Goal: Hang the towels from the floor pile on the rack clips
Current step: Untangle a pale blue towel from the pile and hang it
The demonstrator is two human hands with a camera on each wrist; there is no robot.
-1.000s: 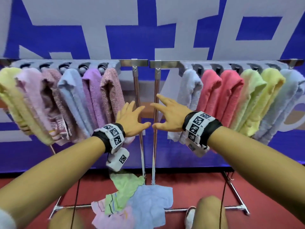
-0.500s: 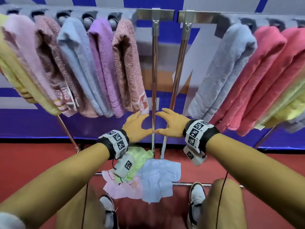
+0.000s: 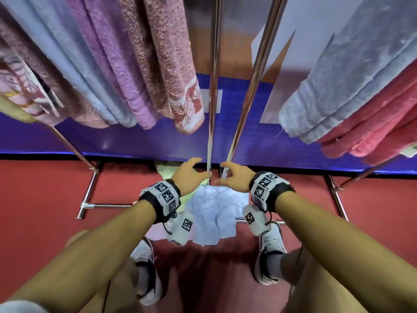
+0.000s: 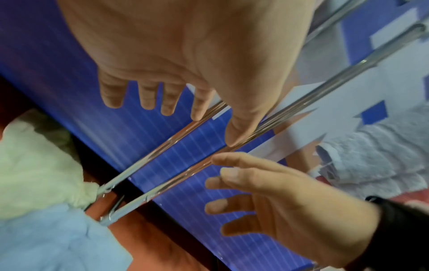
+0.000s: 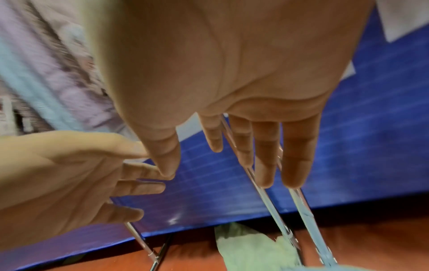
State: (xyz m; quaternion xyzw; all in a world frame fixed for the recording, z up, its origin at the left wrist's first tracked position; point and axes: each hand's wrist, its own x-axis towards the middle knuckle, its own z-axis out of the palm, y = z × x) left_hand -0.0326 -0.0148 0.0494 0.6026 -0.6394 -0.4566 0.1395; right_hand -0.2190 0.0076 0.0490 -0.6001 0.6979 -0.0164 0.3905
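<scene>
The floor pile lies at the foot of the rack: a light blue towel on top, a green towel behind it and a pink one at the left. My left hand and right hand hover side by side just above the pile, fingers spread, holding nothing. The left wrist view shows my left hand empty in front of the poles, with the green towel and blue towel below. In the right wrist view my right hand is empty too, above the green towel.
Two upright metal poles rise between my hands. Hung towels fill the left rail; a grey-blue towel and coral towels hang on the right. Rack base bars and my shoes stand on the red floor.
I have bent down: both hands dropped from the hung towels' level to just above the floor pile, staying empty, and the view tilted toward the floor.
</scene>
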